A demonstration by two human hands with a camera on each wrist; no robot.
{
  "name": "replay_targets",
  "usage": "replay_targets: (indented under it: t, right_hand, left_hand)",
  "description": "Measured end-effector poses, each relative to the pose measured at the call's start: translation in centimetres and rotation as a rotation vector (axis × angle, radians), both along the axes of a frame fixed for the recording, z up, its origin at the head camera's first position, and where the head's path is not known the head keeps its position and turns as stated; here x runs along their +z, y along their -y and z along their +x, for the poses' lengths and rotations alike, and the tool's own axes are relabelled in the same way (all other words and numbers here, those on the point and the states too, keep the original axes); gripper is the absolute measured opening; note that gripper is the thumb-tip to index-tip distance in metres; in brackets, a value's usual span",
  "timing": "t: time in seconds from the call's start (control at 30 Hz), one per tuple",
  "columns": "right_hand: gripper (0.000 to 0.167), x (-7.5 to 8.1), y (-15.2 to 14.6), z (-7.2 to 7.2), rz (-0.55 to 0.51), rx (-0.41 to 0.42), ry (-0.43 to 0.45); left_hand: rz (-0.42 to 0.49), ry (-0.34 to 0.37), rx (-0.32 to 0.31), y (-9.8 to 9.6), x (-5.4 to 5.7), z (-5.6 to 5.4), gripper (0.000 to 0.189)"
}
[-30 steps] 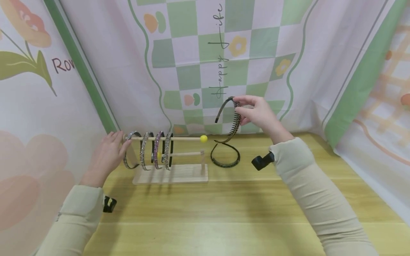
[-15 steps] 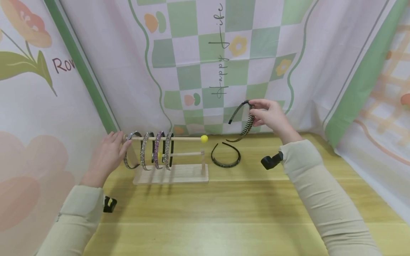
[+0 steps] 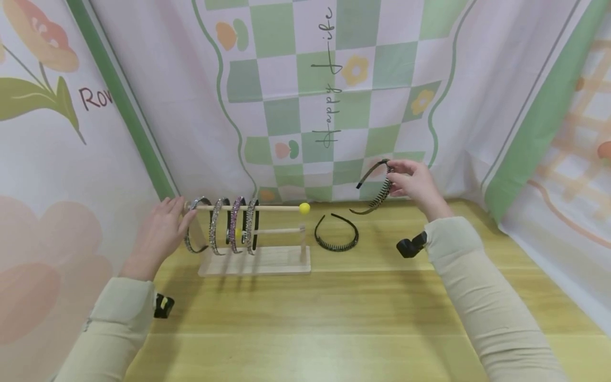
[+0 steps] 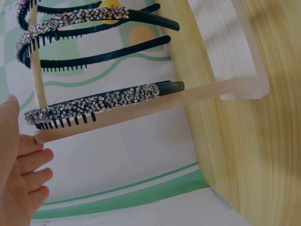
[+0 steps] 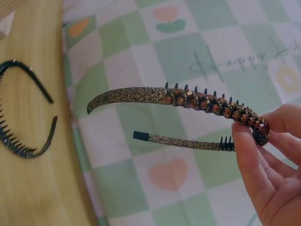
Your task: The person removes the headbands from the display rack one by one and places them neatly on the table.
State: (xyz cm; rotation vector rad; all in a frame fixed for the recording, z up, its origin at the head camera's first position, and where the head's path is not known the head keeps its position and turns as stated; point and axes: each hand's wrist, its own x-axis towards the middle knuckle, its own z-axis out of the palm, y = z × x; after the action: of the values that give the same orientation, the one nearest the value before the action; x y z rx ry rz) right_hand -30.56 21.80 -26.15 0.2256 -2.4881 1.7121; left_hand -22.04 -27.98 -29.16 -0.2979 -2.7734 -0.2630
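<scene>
My right hand [image 3: 414,183] pinches a headband [image 5: 211,104] by its top between thumb and fingertips, raised off the table. It has brown-gold beads, glittery ends and comb teeth, and its ends point left. A dark toothed headband [image 3: 337,245] lies on the table to its lower left. At the left, my left hand [image 3: 159,231] rests against the top end of a wooden stand [image 3: 281,260], its fingers loosely extended by the upright [image 4: 202,94]. From the stand's upper rod [image 3: 281,208] hang several headbands, including a purple one [image 3: 234,225] and a silver one [image 4: 94,106].
A yellow ball [image 3: 304,208] caps the upper rod's right end. Behind it runs a lower rod [image 3: 279,231]. The wooden table [image 3: 305,329] meets a checkered green-and-white curtain [image 3: 315,106] at the back. Printed cloth [image 3: 38,223] borders the left side.
My right hand has carried the beaded headband to the right and slightly downward, away from the headband on the table. My left hand and the stand have stayed in place.
</scene>
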Motion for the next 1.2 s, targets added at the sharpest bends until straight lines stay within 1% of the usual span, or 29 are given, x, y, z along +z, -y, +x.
replay_targets:
  t: [0.2,0.33,0.47,0.83,1.0,1.2]
  right_hand:
    - [0.045,-1.5,-1.0,-0.6,-0.003,-0.030,-0.001]
    - [0.046,-2.5,-1.6,-0.9,-0.010,-0.041,0.026]
    - [0.046,-3.5,-2.2,-1.1,-0.003,-0.039,0.045]
    - [0.044,-6.7,-3.4,-1.3,0.035,-0.048,0.074]
    - [0.046,-7.6,-3.7,-1.2,0.046,-0.060,0.093]
    - [0.048,-8.3,-4.0,-1.1,0.057,-0.058,0.127]
  left_hand:
    - [0.002,-0.005,0.001,0.0,-0.1,0.1,0.065]
    - [0.002,-0.004,0.001,0.0,-0.1,0.1,0.063]
    - [0.002,-0.002,0.002,0.0,-0.1,0.1,0.065]
    - [0.005,-0.009,0.001,0.0,-0.1,0.0,0.063]
    - [-0.002,-0.011,0.002,0.0,-0.1,0.0,0.066]
    - [0.007,-0.012,0.001,0.0,-0.1,0.0,0.062]
